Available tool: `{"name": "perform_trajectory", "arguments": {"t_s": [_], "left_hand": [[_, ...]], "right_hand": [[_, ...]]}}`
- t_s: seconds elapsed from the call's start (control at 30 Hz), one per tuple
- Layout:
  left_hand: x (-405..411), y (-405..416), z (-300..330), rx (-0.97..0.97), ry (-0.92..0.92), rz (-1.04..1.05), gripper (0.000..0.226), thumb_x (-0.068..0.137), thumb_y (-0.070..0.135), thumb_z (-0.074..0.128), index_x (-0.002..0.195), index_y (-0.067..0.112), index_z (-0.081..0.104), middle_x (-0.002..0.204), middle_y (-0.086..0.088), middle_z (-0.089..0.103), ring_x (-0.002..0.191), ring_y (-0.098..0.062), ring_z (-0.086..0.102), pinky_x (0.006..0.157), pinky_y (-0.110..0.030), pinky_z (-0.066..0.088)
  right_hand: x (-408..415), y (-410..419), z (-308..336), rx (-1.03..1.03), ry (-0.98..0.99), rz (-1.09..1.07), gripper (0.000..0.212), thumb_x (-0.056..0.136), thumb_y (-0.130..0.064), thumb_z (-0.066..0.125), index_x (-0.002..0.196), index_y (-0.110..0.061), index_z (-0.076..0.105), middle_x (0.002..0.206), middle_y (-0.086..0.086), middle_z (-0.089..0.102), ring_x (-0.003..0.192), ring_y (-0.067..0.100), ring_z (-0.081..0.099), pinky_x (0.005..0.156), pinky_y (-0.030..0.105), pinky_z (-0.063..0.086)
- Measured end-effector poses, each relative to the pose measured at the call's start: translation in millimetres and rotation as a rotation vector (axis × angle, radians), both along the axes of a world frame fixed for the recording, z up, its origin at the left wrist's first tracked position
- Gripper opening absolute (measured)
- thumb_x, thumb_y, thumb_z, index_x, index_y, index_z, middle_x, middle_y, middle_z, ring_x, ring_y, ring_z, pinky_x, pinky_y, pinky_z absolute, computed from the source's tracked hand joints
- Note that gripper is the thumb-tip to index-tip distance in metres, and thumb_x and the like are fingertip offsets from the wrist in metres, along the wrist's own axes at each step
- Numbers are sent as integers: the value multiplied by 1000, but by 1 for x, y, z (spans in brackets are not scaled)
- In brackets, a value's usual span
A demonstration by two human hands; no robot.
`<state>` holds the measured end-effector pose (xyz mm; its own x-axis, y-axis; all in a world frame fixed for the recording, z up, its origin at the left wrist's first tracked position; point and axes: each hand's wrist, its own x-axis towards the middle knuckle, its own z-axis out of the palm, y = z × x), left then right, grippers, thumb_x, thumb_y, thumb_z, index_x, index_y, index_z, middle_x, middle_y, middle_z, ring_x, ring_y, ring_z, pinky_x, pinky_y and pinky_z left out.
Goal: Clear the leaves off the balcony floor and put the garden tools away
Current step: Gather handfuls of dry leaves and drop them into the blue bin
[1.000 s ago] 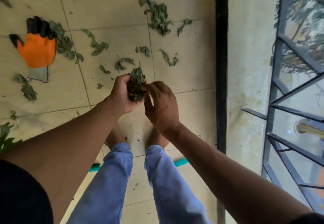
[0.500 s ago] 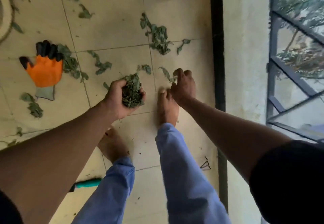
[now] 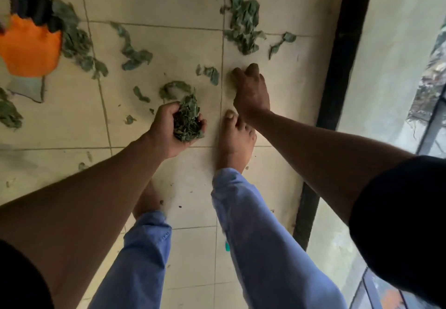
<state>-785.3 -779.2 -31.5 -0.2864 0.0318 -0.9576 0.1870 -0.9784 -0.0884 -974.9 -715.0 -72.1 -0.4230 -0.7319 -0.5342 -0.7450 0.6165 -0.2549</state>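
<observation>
Head view, near to far: left hand (image 3: 172,130) cupped half-closed around a wad of crumpled leaves (image 3: 187,121); at two o'clock of it, right hand (image 3: 251,91) presses bunched fingertips onto a leaf on the tiled floor (image 3: 154,43), beside a bare foot (image 3: 235,139). More limp green leaves (image 3: 241,27) lie scattered toward twelve; orange glove (image 3: 30,47) at ten o'clock.

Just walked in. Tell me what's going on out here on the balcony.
A person is bent over, picking leaves off the tiled floor by hand. The left hand holds a gathered clump of leaves; the right hand is down at the floor, pinching up another leaf. Plenty of loose leaves are scattered ahead, and an orange work glove lies on the tiles, so the job is only partly done.
</observation>
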Motion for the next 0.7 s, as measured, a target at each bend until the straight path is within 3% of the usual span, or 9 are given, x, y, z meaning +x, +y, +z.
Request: {"name": "perform_trajectory", "arguments": {"t_s": [0.1, 0.23, 0.33, 0.43, 0.5, 0.6, 0.7], "left_hand": [[3, 0, 5, 11, -30, 12, 32, 99, 23, 44, 84, 4, 65, 77, -13, 63, 69, -24, 64, 76, -36, 58], [5, -5, 15, 13, -50, 65, 29, 98, 22, 46, 87, 4, 65, 79, -13, 62, 73, -24, 62, 76, -36, 59], [9, -13, 18, -9, -46, 78, 27, 98, 22, 45, 91, 4, 65, 83, -13, 63, 79, -24, 63, 76, -34, 61], [9, -22, 18, -62, -74, 83, 28, 98, 21, 43, 99, 6, 66, 93, -13, 67, 85, -24, 65, 76, -33, 62], [9, -28, 16, -129, -67, 5, 33, 100, 23, 41, 97, 13, 72, 94, -6, 74, 85, -19, 70, 72, -29, 60], [8, -31, 15, -166, -18, -51, 47, 98, 18, 38, 62, 18, 69, 69, -1, 68, 74, -17, 67, 70, -26, 52], [7, -33, 13, -200, 33, -16, 34, 93, 12, 39, 70, 15, 64, 69, -1, 65, 72, -17, 67, 68, -26, 54]], "right_hand": [[-3, -8, 4, 39, -71, -73, 31, 80, 7, 53, 101, -10, 69, 111, 13, 58, 93, 32, 57, 70, 30, 41], [1, -22, 22, -13, -197, -267, 28, 70, 10, 59, 79, -13, 72, 87, 3, 71, 82, 22, 65, 68, 33, 55], [20, -36, 55, -214, -253, -205, 32, 70, 14, 60, 76, -15, 73, 79, -4, 71, 76, 12, 62, 64, 24, 52], [49, -44, 86, -422, -279, -99, 31, 71, 13, 62, 76, -15, 72, 78, -4, 68, 74, 12, 61, 64, 22, 48], [72, -43, 92, -440, -331, -45, 26, 75, 8, 64, 80, -15, 72, 82, -2, 67, 75, 13, 59, 65, 18, 46], [99, -41, 91, -378, -372, 3, 22, 76, 6, 63, 84, -12, 72, 87, 3, 65, 74, 13, 55, 61, 17, 42], [108, -42, 91, -351, -348, 34, 23, 80, 3, 65, 96, -11, 74, 95, 4, 63, 78, 14, 56, 61, 11, 36]]}}
